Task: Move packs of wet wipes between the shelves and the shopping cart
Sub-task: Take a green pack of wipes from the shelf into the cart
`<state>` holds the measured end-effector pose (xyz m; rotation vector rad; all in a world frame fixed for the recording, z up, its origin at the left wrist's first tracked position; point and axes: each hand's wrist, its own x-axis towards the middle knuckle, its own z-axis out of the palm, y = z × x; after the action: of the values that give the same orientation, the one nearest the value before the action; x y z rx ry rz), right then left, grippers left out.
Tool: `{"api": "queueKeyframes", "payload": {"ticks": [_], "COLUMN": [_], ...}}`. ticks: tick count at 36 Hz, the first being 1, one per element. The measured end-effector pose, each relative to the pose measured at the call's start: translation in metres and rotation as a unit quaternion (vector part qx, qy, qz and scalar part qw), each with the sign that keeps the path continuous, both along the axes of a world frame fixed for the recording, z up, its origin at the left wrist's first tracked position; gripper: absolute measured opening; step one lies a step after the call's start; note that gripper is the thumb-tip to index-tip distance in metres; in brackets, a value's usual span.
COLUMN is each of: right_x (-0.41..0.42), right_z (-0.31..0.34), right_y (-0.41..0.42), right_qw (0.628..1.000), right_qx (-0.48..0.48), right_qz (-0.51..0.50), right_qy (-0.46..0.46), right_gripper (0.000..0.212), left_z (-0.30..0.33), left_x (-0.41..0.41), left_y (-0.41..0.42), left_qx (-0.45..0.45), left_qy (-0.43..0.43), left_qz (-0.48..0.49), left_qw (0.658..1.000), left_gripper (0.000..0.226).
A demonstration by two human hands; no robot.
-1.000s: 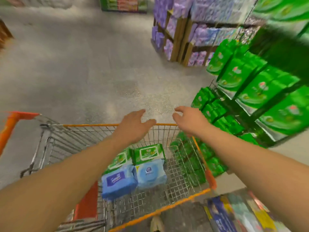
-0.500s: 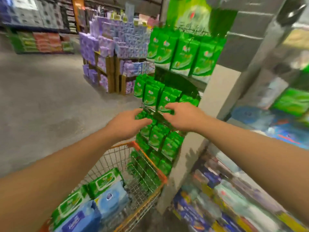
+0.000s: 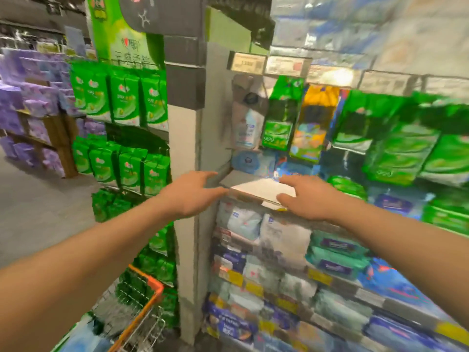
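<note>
A: Both hands are empty. The left hand [image 3: 189,193] is stretched forward with fingers spread, and the right hand [image 3: 305,199] is the same, loose and holding nothing, over the bare front corner of a shelf [image 3: 256,190].

B: And the wet wipes?

A: Packs line the shelves. A blue pack [image 3: 247,161] sits just behind that bare patch, pale packs [image 3: 243,222] lie on the level below the right hand, and green ones [image 3: 403,153] stack further right. Neither hand touches any of them.

B: The cart?

A: Only its orange-rimmed corner [image 3: 149,283] shows at lower left, and blur hides what is in it.

B: So how far along?

A: I'd judge this a reach toward the shelf, with no pack yet gripped. How many packs are left to move cannot be told.
</note>
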<state>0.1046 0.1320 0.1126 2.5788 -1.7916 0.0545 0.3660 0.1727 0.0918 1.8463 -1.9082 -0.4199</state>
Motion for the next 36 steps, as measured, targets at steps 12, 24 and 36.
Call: {"api": "queueKeyframes", "payload": {"ticks": [12,24,36], "right_x": [-0.185,-0.25,-0.237], "right_z": [-0.013,-0.049,-0.067], "right_y": [0.009,-0.019,-0.076], "right_qw": [0.994,0.984,0.969], "right_qx": [0.007,0.047,0.052], "right_qz": [-0.106,-0.148,-0.213], "right_qy": [-0.018,-0.088,-0.117], "right_gripper": [0.058,0.066,0.073], "left_z": [-0.009,-0.029,-0.051], "left_x": [-0.159,-0.21,-0.217], "left_y": [-0.044,-0.088,-0.186], "left_qx": [0.051,0.075,0.074], "left_qy": [-0.006,0.024,0.088], "left_qz": [-0.074,-0.111,-0.173], "left_qw": [0.996,0.991,0.978], "left_gripper": [0.082,0.081,0.069]}}
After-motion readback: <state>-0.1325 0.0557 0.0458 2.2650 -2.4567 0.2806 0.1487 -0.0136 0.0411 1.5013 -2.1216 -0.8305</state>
